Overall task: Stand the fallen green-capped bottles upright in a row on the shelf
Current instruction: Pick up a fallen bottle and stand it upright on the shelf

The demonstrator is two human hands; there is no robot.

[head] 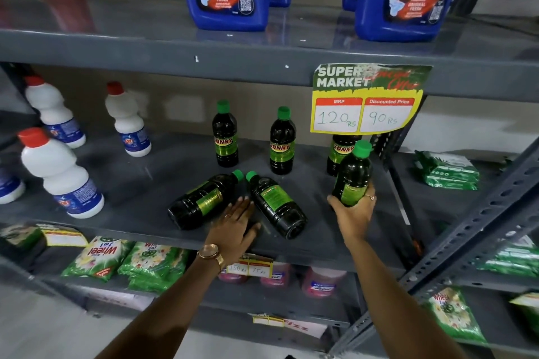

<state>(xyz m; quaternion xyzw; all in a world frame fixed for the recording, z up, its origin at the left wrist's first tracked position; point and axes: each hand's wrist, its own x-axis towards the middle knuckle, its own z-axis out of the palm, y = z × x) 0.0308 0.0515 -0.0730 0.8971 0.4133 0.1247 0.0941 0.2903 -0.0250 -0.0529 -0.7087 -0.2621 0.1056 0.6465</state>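
From the head camera I have the middle shelf (145,183) in front of me, a grey painted metal deck with a slight sheen. My right hand (353,213) is closed round the lower body of one green-capped bottle (351,175), held nearly upright near the right end of the shelf, just in front of the standing bottle (339,154) half hidden behind the price sign (367,102). I cannot tell whether its base is down on the deck. My left hand (236,224) is open, fingers spread flat near the front edge, between the two fallen bottles: the left fallen bottle (204,198) and the right fallen bottle (277,204). They lie with caps close together toward the back, bases splayed toward the front edge. It grips nothing.

Two more bottles stand along the back: the left upright bottle (225,137) and the middle upright bottle (282,143).

What worries me: the bottles are round, smooth, dark glossy plastic with slick labels, so either fallen one could roll off the front edge if my left hand nudges it. Setting the held bottle down so near its neighbour could tip that one, since these tall narrow shapes look top-heavy. The hanging paper sign also blocks my view of that spot.
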